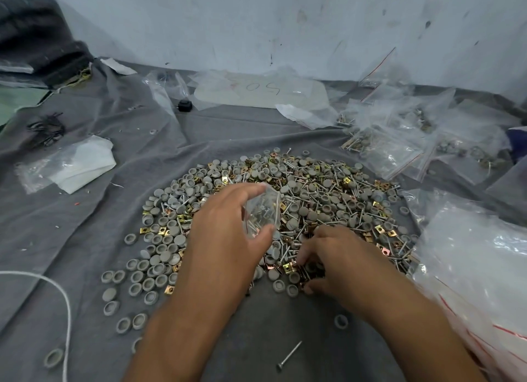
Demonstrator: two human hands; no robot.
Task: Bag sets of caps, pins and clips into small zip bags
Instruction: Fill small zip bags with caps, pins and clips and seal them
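Note:
A wide heap of grey caps (171, 216), silver pins (328, 199) and gold clips (346, 180) covers the grey cloth (114, 119) in the middle. Above the heap my left hand (225, 233) holds a small clear zip bag (261, 210) with some pins inside. My right hand (333, 256) rests low on the near edge of the heap. Its fingers are curled into the clips and caps, and what they pinch is hidden.
Filled zip bags (399, 147) lie at the back right. A stack of empty zip bags (479, 261) sits at the right edge. A lone pin (289, 356) lies near me. White cord (57, 290) loops at the left, with loose plastic (82, 162) beyond it.

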